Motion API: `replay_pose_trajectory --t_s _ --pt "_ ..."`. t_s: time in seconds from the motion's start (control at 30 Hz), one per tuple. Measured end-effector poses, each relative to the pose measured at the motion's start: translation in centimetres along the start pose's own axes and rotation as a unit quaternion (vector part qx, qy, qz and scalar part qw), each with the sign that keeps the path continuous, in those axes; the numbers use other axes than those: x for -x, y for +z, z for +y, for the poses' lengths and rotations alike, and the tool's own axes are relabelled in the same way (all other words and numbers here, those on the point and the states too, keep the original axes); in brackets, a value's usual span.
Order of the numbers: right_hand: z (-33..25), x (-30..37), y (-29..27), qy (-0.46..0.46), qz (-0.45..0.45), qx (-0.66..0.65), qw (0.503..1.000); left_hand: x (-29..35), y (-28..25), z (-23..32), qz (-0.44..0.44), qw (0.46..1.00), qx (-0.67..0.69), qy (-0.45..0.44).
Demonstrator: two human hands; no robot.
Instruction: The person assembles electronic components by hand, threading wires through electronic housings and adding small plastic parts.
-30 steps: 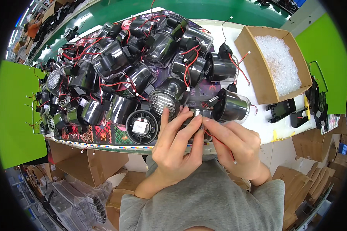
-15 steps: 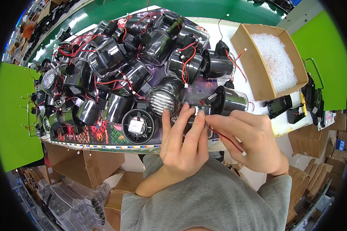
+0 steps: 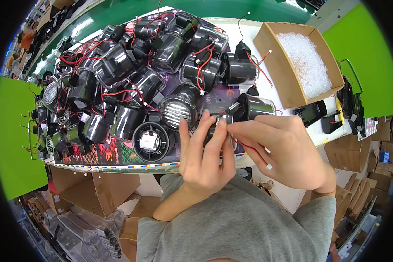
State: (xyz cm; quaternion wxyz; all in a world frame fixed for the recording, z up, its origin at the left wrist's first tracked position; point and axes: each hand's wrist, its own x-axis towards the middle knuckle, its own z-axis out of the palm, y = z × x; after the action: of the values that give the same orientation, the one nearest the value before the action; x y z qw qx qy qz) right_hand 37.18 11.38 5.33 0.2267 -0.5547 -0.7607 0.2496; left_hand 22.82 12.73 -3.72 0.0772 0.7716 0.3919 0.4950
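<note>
Both sets of fingers (image 3: 222, 131) are pinched narrow around one small black motor part (image 3: 214, 124) at frame centre. The left hand (image 3: 204, 157) braces it while the right hand (image 3: 284, 148) works its red wire (image 3: 253, 150), which dangles below, probably to keep the lead clear. Above and left sits a pile of black fan housings (image 3: 131, 83) on the surface (image 3: 266, 94); a cardboard box of clear bits (image 3: 299, 59) waits upper right.

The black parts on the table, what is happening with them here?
A person in a grey shirt holds one small black cylindrical unit at the near edge of the table with both hands. The left hand cups it from below; the right hand pinches it from the side, with a red wire trailing under the palm. A pile of similar black units lies behind, and a cardboard box of clear pieces stands to the right.
</note>
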Motion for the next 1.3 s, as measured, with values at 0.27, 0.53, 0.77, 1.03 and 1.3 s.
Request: replay_pose_trajectory --t_s 0.27,0.53,0.77,1.03,1.3 --pt "-0.4 0.0 0.2 -0.011 -0.010 0.042 0.999 0.4 0.2 -1.1 0.010 0.995 0.090 -0.028" --pt "-0.7 -0.2 0.2 -0.007 -0.020 0.042 0.999 0.5 0.2 -1.3 0.011 0.991 0.128 -0.036" --pt "1.3 -0.7 1.2 -0.004 0.019 -0.114 0.993 0.5 0.2 -1.0 0.020 0.978 0.181 -0.097" --pt "1.5 1.0 2.6 0.102 0.099 -0.251 0.957 1.0 0.5 -1.0 0.031 0.965 0.232 -0.118" --pt "1.5 1.5 3.5 0.147 0.057 -0.386 0.909 0.7 -0.2 -0.9 -0.011 0.966 0.232 -0.117"
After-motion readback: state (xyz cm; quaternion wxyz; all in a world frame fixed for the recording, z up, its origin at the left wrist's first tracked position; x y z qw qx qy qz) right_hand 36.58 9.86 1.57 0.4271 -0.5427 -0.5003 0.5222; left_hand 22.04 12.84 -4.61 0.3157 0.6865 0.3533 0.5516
